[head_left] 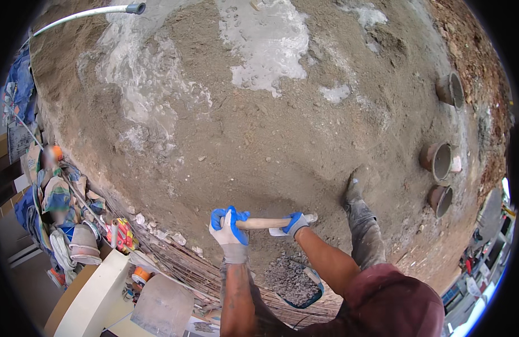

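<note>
My left hand (230, 230), in a white and blue work glove, is closed around one end of a wooden tool handle (261, 223). Farther along the same handle, my right hand (295, 223) grips it, gloved the same way. The handle lies nearly level across the picture, above grey-brown sandy ground (248, 146). Pale bits of the tool show on both sides of my right hand, but its working end cannot be made out. Just below the hands, a dark container (317, 279) holds grey gravel.
Wet grey cement slurry (265, 45) pools on the sand ahead. Several buckets, one of them a mud-stained bucket (437, 160), stand at the right. A white hose (82, 16) enters top left. Sacks (56, 194), a rod bundle (183, 258) and another bucket (85, 245) lie left.
</note>
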`<action>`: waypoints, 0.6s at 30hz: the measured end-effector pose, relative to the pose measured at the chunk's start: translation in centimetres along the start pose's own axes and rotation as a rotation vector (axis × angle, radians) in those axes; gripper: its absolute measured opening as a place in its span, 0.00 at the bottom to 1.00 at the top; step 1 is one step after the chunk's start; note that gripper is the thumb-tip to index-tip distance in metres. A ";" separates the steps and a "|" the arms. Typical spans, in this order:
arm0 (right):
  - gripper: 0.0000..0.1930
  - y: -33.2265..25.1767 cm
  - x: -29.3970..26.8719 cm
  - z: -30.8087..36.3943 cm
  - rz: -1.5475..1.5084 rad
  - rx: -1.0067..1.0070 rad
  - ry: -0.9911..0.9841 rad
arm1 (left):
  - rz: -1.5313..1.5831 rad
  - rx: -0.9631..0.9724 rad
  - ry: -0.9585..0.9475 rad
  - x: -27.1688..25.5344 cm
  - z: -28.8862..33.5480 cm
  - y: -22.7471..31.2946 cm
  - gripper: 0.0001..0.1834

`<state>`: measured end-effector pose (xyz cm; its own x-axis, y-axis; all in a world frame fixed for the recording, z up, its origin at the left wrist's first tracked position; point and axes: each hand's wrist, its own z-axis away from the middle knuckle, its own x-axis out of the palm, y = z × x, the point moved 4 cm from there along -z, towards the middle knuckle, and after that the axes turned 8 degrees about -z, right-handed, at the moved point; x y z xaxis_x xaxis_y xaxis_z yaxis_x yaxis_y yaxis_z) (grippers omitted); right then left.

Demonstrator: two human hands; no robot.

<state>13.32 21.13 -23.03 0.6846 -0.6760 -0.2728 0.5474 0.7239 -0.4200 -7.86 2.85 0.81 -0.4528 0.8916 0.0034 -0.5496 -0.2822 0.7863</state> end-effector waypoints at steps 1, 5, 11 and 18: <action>0.07 -5.9 -2.4 -1.2 0.018 -0.053 -0.002 | -0.038 0.082 -0.029 1.7 -1.0 4.9 0.08; 0.07 -18.5 -9.7 0.1 -0.279 -0.126 0.045 | -0.091 0.274 -0.036 2.8 -3.5 18.4 0.07; 0.08 -30.5 -26.5 -0.4 -1.120 -0.392 0.325 | 0.063 0.672 -0.210 9.6 -4.1 41.3 0.07; 0.13 -36.2 -29.4 2.2 -2.697 -0.293 -0.197 | 0.105 0.398 -0.172 11.5 -10.9 45.0 0.06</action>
<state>-25.53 15.11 2.07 -0.7108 0.3509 0.6095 -0.1607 -0.9247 0.3450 -45.42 -3.49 29.53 -0.3499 0.9208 0.1722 -0.1786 -0.2460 0.9527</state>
